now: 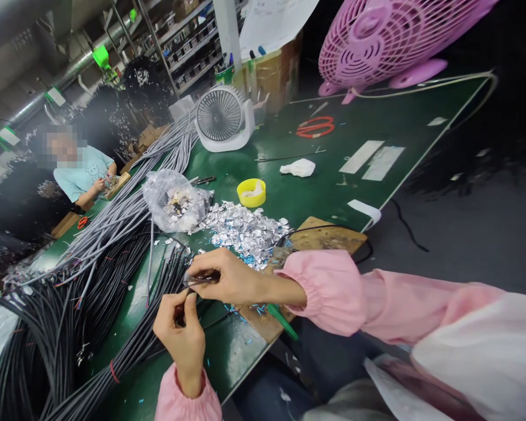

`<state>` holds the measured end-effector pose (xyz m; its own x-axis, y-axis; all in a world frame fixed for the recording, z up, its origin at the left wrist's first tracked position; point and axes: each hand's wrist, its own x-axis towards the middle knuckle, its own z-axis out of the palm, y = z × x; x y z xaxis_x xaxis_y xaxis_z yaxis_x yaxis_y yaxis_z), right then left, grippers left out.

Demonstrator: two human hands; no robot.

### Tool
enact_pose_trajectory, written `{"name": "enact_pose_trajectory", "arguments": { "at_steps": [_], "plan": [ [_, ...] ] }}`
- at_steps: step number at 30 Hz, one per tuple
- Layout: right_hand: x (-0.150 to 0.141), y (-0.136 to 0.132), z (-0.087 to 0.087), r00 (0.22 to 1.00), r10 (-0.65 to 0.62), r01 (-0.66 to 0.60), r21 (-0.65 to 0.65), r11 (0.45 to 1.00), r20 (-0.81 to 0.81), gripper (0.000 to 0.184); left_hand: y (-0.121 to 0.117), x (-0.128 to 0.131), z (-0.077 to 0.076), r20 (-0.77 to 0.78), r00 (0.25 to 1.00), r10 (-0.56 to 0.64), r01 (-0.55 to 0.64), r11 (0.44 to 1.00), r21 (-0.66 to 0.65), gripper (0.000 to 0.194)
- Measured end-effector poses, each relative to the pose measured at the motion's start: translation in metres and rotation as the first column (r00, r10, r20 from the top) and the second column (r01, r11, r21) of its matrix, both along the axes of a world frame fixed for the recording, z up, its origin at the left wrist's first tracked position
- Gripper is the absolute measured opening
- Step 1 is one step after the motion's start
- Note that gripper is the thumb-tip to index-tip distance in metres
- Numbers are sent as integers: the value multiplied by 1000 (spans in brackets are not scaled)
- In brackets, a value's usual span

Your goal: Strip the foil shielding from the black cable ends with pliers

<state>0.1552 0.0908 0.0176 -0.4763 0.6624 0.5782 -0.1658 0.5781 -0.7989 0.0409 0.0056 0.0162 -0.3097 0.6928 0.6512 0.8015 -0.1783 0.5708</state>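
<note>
My left hand [182, 333] is closed in a pinch, thumb against the fingers, on what looks like the end of a black cable, mostly hidden by the fingers. Just above and touching or nearly so, my right hand [232, 278] is wrapped around a small dark metal tool [203, 279], whose exact kind I cannot make out. Its tip meets the spot where the left fingertips pinch. Beneath and left of both hands runs a bundle of black cables [135, 345], tied with a red band [114, 372].
Behind my hands lies a heap of silver foil scraps [245, 228] with blue bits. Around it are a plastic bag [170, 202], yellow lid [251, 193], grey cables [114, 210], white fan [223, 120] and pink fan [377, 47]. A co-worker [81, 175] sits across the green table [307, 196].
</note>
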Motion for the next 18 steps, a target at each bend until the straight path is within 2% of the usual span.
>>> {"name": "enact_pose_trajectory", "arguments": {
  "at_steps": [8,14,18],
  "plan": [
    [1,1,0,999,-7,6,28,1000,38,11,1,-3,0,63,997,-53,59,993,-102,20],
    [2,2,3,991,-5,5,2,1000,132,11,2,-5,0,56,990,-126,132,983,-126,16],
    [3,2,3,988,-3,4,-3,1000,154,9,0,-4,-2,36,992,-122,125,986,-113,14]
  ]
}}
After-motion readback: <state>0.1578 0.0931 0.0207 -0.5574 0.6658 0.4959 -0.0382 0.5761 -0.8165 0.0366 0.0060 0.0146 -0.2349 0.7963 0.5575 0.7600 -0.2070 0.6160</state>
